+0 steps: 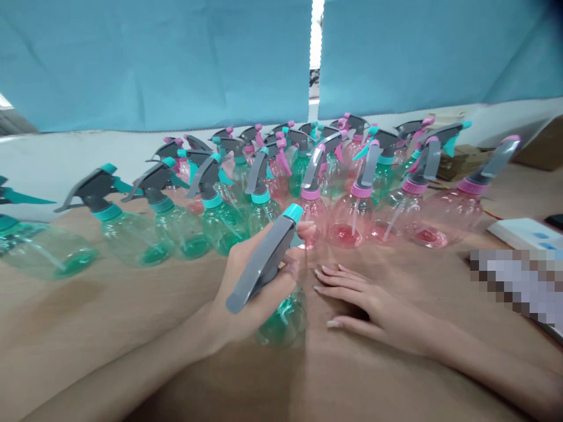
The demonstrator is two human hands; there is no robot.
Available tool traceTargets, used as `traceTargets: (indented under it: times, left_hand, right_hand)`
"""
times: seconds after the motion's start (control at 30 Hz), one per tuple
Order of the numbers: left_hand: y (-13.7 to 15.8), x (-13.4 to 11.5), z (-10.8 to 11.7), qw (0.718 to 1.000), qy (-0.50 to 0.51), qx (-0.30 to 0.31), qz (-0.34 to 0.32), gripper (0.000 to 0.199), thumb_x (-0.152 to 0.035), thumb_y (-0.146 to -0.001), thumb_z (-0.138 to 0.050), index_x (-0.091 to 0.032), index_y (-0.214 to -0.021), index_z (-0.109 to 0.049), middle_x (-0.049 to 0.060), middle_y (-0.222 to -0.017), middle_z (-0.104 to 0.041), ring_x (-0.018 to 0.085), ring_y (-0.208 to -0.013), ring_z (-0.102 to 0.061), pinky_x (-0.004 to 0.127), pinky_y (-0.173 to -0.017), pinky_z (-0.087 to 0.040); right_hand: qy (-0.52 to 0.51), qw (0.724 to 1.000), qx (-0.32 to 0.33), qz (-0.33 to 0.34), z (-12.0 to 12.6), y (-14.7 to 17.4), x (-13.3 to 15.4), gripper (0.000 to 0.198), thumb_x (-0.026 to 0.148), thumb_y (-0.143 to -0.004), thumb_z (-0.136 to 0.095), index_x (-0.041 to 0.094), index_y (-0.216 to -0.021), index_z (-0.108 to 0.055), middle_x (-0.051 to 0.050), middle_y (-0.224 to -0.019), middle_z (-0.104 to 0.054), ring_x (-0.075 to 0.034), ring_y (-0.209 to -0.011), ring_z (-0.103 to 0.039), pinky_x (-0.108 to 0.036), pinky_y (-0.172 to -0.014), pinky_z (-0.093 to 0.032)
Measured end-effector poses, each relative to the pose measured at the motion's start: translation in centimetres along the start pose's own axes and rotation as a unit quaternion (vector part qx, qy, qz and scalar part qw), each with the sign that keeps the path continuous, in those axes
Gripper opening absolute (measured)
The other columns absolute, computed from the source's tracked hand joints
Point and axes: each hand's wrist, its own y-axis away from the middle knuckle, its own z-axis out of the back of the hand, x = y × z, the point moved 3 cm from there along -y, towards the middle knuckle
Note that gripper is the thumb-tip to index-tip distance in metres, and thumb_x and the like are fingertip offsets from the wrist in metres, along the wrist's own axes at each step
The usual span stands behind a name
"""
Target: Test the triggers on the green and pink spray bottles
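Note:
My left hand (246,293) is wrapped round the neck of a green spray bottle (284,322) with a grey and turquoise trigger head. The fingers cover its collar and most of its trigger. To the right of that bottle, my right hand (365,299) rests on the table with its fingers stretched out and nothing in them. Just beyond both hands stands a row of spray bottles. Green ones with turquoise collars, such as one green bottle (224,220), are on the left. Pink ones with pink collars, such as one pink bottle (352,217), are on the right.
More green and pink spray bottles crowd behind the front row on the wooden table (145,328). At the right lie a white power strip (525,234) and a blurred-out object (514,287). Cardboard (543,143) stands at the far right. A blue curtain (153,64) hangs behind.

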Motion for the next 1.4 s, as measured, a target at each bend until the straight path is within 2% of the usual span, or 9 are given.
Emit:
traceTargets:
  times: [0.37, 0.6, 0.83, 0.9, 0.97, 1.1, 1.27, 1.33, 1.4]
  left_hand:
    - [0.13, -0.09, 0.05, 1.000, -0.015, 0.009, 0.012, 0.036, -0.024, -0.074, -0.055, -0.025, -0.109, -0.061, -0.007, -0.057, -0.043, 0.012, -0.046, -0.036, 0.025, -0.047, -0.033]
    - [0.08, -0.04, 0.18, 1.000, -0.027, -0.013, -0.005, 0.026, -0.022, -0.069, -0.056, -0.023, -0.094, -0.062, -0.005, -0.060, -0.051, 0.013, -0.050, -0.044, 0.026, -0.050, -0.039]
    - [0.26, -0.08, 0.28, 0.999, -0.037, -0.008, 0.002, 0.040, -0.022, -0.072, -0.055, -0.021, -0.111, -0.065, -0.002, -0.067, -0.060, 0.015, -0.055, -0.050, 0.028, -0.055, -0.044]
    - [0.30, -0.23, 0.29, 0.999, -0.039, -0.007, 0.002, 0.040, -0.022, -0.073, -0.055, -0.022, -0.112, -0.066, 0.000, -0.074, -0.067, 0.016, -0.058, -0.053, 0.030, -0.060, -0.047]
    - [0.29, -0.44, 0.26, 1.000, -0.029, -0.002, -0.001, 0.041, -0.020, -0.072, -0.055, -0.022, -0.111, -0.067, 0.003, -0.093, -0.073, 0.018, -0.068, -0.060, 0.031, -0.069, -0.051]
    - [0.27, -0.64, 0.17, 1.000, 0.001, 0.012, -0.002, 0.043, -0.015, -0.069, -0.054, -0.019, -0.109, -0.068, 0.008, -0.121, -0.070, 0.021, -0.087, -0.068, 0.033, -0.082, -0.054]
    - [0.36, -0.17, 0.27, 1.000, 0.008, 0.001, -0.024, 0.037, -0.015, -0.072, -0.053, -0.020, -0.105, -0.068, 0.005, -0.112, -0.072, 0.020, -0.090, -0.069, 0.030, -0.083, -0.053]
    - [0.40, 0.05, 0.39, 0.999, -0.001, 0.005, -0.033, 0.033, -0.017, -0.074, -0.052, -0.022, -0.103, -0.067, 0.002, -0.096, -0.072, 0.018, -0.079, -0.067, 0.027, -0.070, -0.053]
    - [0.46, 0.17, 0.51, 0.999, -0.020, 0.019, -0.036, 0.029, -0.018, -0.076, -0.052, -0.023, -0.101, -0.066, -0.003, -0.073, -0.063, 0.016, -0.064, -0.061, 0.025, -0.055, -0.046]
  right_hand:
    - [-0.003, 1.000, 0.000, -0.005, 0.01, -0.03, 0.15, 0.055, 0.046, -0.095, -0.057, 0.028, -0.146, -0.045, -0.005, -0.154, -0.042, -0.028, -0.144, -0.031, -0.052, -0.118, -0.027]
    - [0.002, 1.000, -0.001, -0.002, -0.11, 0.07, -0.03, 0.057, 0.046, -0.095, -0.058, 0.030, -0.147, -0.043, -0.004, -0.155, -0.040, -0.028, -0.145, -0.030, -0.053, -0.118, -0.028]
    - [0.014, 1.000, 0.021, -0.014, -0.06, -0.03, 0.05, 0.057, 0.049, -0.096, -0.053, 0.026, -0.147, -0.043, -0.005, -0.156, -0.037, -0.027, -0.146, -0.028, -0.052, -0.119, -0.026]
    - [0.019, 0.999, 0.023, -0.015, -0.08, -0.03, 0.02, 0.057, 0.049, -0.097, -0.053, 0.026, -0.147, -0.043, -0.004, -0.157, -0.036, -0.027, -0.146, -0.027, -0.051, -0.119, -0.026]
    - [0.020, 0.999, 0.024, -0.015, -0.11, -0.01, -0.03, 0.057, 0.049, -0.097, -0.053, 0.026, -0.148, -0.043, -0.004, -0.157, -0.036, -0.027, -0.146, -0.026, -0.051, -0.119, -0.027]
    - [0.023, 0.999, 0.023, -0.015, -0.18, 0.02, -0.07, 0.056, 0.049, -0.097, -0.053, 0.026, -0.147, -0.043, -0.004, -0.157, -0.036, -0.026, -0.146, -0.025, -0.050, -0.119, -0.026]
    - [0.006, 1.000, 0.013, -0.013, -0.09, -0.04, 0.05, 0.056, 0.048, -0.095, -0.056, 0.027, -0.146, -0.045, -0.004, -0.155, -0.039, -0.027, -0.146, -0.028, -0.050, -0.119, -0.027]
    - [0.002, 1.000, 0.012, -0.013, -0.05, -0.07, 0.09, 0.056, 0.047, -0.095, -0.056, 0.027, -0.146, -0.045, -0.004, -0.156, -0.039, -0.027, -0.146, -0.027, -0.050, -0.119, -0.027]
    - [0.003, 1.000, 0.015, -0.013, -0.03, -0.09, 0.12, 0.056, 0.047, -0.096, -0.056, 0.026, -0.146, -0.045, -0.004, -0.156, -0.038, -0.027, -0.146, -0.027, -0.049, -0.119, -0.025]
